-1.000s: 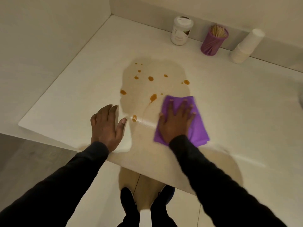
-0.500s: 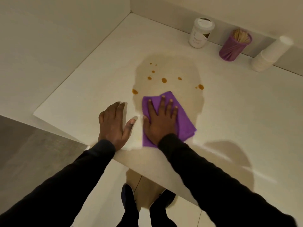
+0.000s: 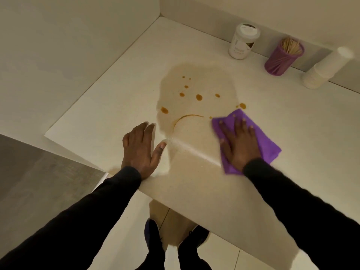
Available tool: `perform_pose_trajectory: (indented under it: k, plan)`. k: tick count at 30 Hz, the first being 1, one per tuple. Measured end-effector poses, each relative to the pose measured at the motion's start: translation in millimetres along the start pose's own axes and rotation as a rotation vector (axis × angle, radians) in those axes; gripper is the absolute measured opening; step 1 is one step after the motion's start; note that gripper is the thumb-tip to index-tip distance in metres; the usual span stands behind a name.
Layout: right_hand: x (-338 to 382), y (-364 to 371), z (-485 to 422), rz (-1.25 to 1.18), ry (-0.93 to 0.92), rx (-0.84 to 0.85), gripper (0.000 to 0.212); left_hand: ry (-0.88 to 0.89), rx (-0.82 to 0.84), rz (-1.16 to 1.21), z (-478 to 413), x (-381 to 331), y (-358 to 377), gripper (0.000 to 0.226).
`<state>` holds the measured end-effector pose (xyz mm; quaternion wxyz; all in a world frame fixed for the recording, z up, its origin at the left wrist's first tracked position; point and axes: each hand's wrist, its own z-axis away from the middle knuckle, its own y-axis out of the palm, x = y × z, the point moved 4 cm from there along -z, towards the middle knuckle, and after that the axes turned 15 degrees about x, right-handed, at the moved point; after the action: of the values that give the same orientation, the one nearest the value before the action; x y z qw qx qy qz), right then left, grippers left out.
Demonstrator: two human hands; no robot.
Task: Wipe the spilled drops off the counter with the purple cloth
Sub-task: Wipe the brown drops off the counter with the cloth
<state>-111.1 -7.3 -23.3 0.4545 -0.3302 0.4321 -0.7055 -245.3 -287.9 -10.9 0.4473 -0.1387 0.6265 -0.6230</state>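
Counter (image 3: 109,106), pale cream and smooth with a faint speckle, fills a corner between two plain off-white walls; its near edge runs diagonally, and grey floor shows past it at 8 o'clock. Light floor tiles and dark shoes show under the edge at 6 o'clock.

A head-shaped shadow darkens the middle of the counter. Inside it lie amber-brown round drops (image 3: 199,97) of several sizes, scattered from 11 to 1 o'clock of the shadow's centre, and a thin curved brown smear (image 3: 185,117) just below them.

The flat purple cloth (image 3: 263,137), soft and slightly creased, lies at 3 o'clock of the smear, its far corner almost touching the rightmost drop. The right hand (image 3: 239,143) lies on it palm down, fingers spread, pressing the cloth to the counter. The left hand (image 3: 141,147) rests flat on bare counter near the edge at 9 o'clock of the cloth, fingers together, thumb splayed, holding nothing. Both arms wear black sleeves.

Along the back wall at 1 to 2 o'clock stand a white cylindrical jar (image 3: 243,41) with a lid, a ribbed purple cup of wooden sticks (image 3: 282,57), and a leaning stack of white paper cups (image 3: 323,69).
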Motion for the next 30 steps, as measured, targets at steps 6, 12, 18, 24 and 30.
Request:
perform_pose_trajectory:
  k: [6, 12, 18, 24, 30]
  plan:
    - [100, 13, -6, -0.13, 0.17, -0.081, 0.066, -0.005, 0.015, -0.035, 0, 1, 3, 0.078]
    - [92, 53, 97, -0.045, -0.268, -0.042, 0.059, 0.005, 0.017, -0.072, -1, 2, 6, 0.072]
    - [-73, 25, 64, -0.179, 0.451, -0.038, 0.071, 0.025, 0.016, -0.078, 0, 1, 6, 0.073]
    - [104, 47, 66, -0.149, 0.198, -0.118, 0.065, 0.033, 0.014, -0.091, 1, 0, 7, 0.068]
    - [98, 70, 129, -0.076, -0.182, -0.091, 0.058, 0.063, -0.017, -0.068, 4, -2, 5, 0.068]
